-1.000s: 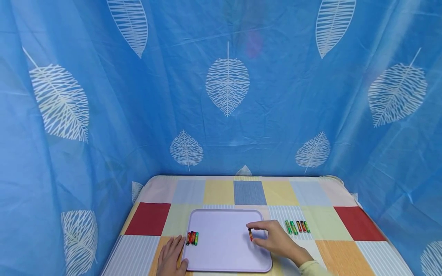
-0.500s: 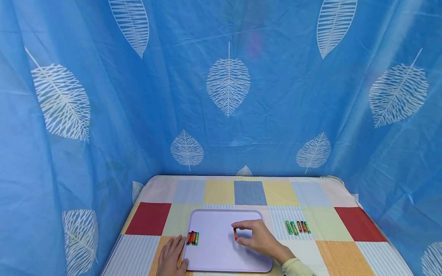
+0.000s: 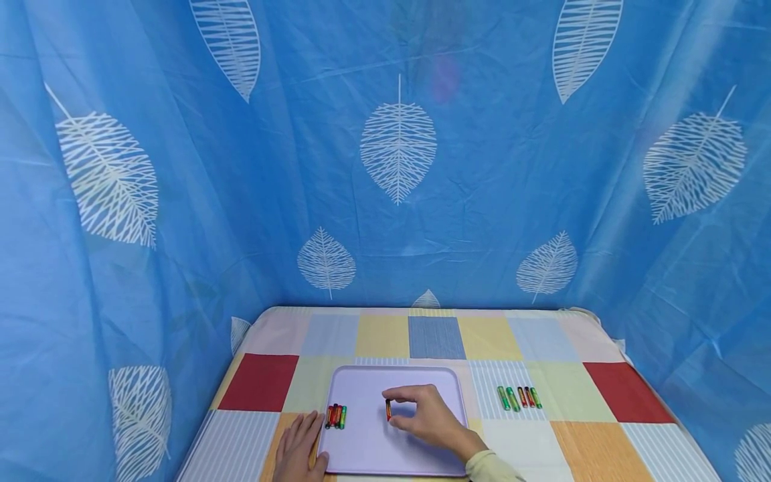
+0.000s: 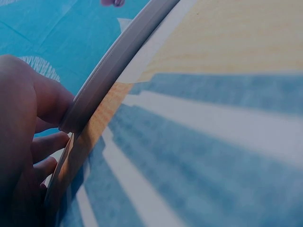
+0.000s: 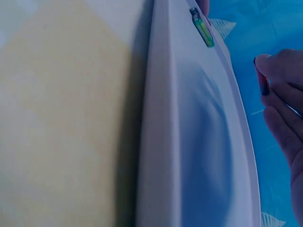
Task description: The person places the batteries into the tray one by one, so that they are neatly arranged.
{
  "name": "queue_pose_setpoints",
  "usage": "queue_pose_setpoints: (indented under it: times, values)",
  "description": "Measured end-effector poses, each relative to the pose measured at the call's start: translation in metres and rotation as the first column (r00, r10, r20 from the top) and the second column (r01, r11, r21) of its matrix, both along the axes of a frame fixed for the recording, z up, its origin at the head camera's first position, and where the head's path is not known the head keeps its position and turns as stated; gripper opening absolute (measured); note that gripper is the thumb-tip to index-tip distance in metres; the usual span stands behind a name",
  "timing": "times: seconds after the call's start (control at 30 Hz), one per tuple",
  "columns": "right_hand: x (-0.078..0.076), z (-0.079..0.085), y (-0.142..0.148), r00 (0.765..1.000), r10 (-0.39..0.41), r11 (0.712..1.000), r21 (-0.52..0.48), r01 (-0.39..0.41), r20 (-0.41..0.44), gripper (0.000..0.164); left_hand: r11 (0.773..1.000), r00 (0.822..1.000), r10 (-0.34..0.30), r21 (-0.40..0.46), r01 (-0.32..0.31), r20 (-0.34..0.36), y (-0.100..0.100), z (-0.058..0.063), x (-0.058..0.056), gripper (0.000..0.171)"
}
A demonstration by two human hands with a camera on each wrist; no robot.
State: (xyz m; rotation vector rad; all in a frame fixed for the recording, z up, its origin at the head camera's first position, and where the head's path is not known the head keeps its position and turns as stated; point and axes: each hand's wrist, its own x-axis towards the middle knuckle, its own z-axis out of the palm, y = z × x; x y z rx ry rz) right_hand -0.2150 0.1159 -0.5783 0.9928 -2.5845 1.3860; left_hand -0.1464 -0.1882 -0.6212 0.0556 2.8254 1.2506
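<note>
My right hand (image 3: 435, 420) is above the middle of the lilac tray (image 3: 373, 455), pinching a small red-and-black battery (image 3: 388, 410) upright between thumb and fingertips. The right wrist view shows that battery (image 5: 262, 80) in the pinch, over the tray's far side. Several batteries (image 3: 336, 416), red-and-black ones and a green one, lie side by side against the tray's left edge. Beside that edge my left hand (image 3: 298, 447) rests with extended fingers, close to the batteries; in the left wrist view its fingers are right at the tray rim (image 4: 102, 78).
To the right of the tray, several green and red-and-black batteries (image 3: 522, 397) lie in a row on the patchwork tablecloth (image 3: 587, 445). A blue curtain (image 3: 482, 201) with white leaf prints surrounds the table at the back and sides.
My right hand has carried the pinched battery leftward, from the tray's right part to its middle. The left hand and the batteries lying down have stayed where they were.
</note>
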Motion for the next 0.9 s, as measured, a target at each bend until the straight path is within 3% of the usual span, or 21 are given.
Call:
queue_pose_setpoints:
  times: [0.47, 0.9]
  values:
    - [-0.003, -0.011, -0.039, 1.000, 0.001, 0.998, -0.061, -0.002, -0.010, 0.040, 1.000, 1.000, 0.008, -0.005, -0.008, 0.009, 0.000, 0.000, 0.001, 0.069]
    - [-0.005, -0.020, -0.069, 1.000, -0.019, 0.999, -0.044, 0.018, -0.014, 0.040, 0.999, 1.000, 0.011, -0.041, -0.010, 0.020, 0.002, 0.003, 0.000, 0.070]
